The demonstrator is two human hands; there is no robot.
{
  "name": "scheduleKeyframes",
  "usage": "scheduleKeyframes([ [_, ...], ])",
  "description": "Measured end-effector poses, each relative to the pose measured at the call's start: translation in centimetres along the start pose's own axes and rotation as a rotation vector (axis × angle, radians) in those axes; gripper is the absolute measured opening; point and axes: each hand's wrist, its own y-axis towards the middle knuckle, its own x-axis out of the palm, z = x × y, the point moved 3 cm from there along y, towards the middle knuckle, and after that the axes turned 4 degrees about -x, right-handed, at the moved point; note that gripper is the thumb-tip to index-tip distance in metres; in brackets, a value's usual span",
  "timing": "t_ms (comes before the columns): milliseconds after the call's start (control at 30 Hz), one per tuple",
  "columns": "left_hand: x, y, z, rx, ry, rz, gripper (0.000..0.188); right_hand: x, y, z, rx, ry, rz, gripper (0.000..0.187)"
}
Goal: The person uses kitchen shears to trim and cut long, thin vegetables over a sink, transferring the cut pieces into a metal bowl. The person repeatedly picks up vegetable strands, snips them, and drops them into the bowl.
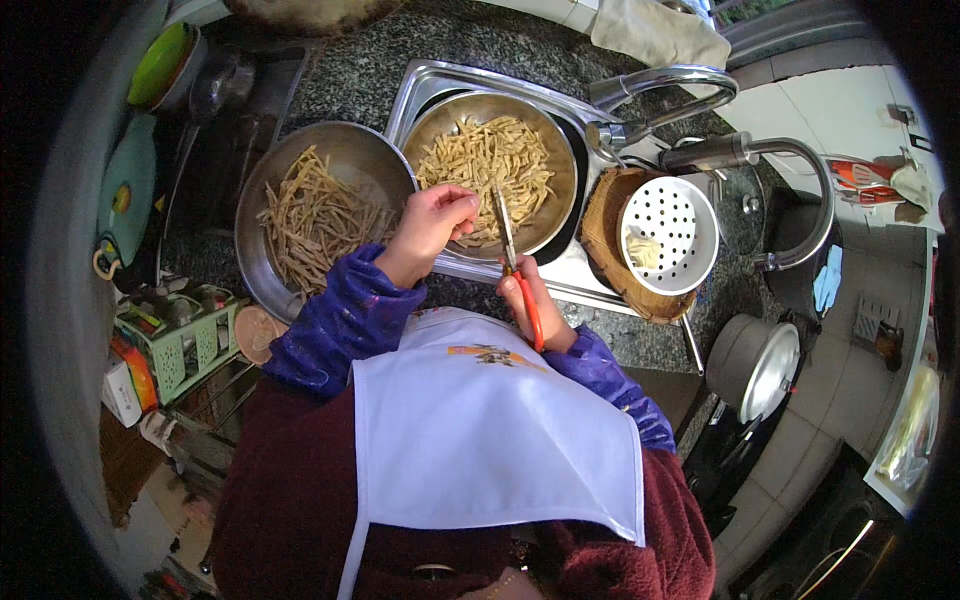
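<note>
Scissors with red-orange handles (pixel 527 310) are gripped in my right hand (pixel 537 293), at the near rim of a metal bowl (pixel 417 130). Their blades point away from me, over pale, cut strips (pixel 490 160) that look like dried vegetable. My left hand (pixel 432 230) is closed in a pinch between this bowl and a larger metal basin (pixel 375 160) on the left. Anything between its fingertips is too small to make out. Longer, browner strips (pixel 310 225) lie heaped in the left basin.
The bowl rests over a steel sink (pixel 425 72). To its right, a white perforated colander (pixel 690 215) sits on a woven basket (pixel 605 215), with a pale piece inside. Two curved faucets (pixel 690 78) reach in behind. A lidded pot (pixel 755 365) stands further right, a green rack (pixel 185 340) lower left.
</note>
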Motion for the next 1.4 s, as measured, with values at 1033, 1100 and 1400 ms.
scheduleKeyframes([
  [1033,-13.7,0.4,-0.8,0.162,0.299,0.266,0.016,-0.3,0.6,0.9,0.132,0.173,-0.001,0.037],
  [1100,-11.2,-1.1,0.7,0.062,0.13,0.167,0.016,-0.1,0.6,1.4,0.045,0.125,-0.086,0.038],
  [1400,-3.7,-2.6,0.5,0.127,0.257,-0.221,0.015,0.3,0.7,-0.8,0.022,0.002,-0.277,0.044],
])
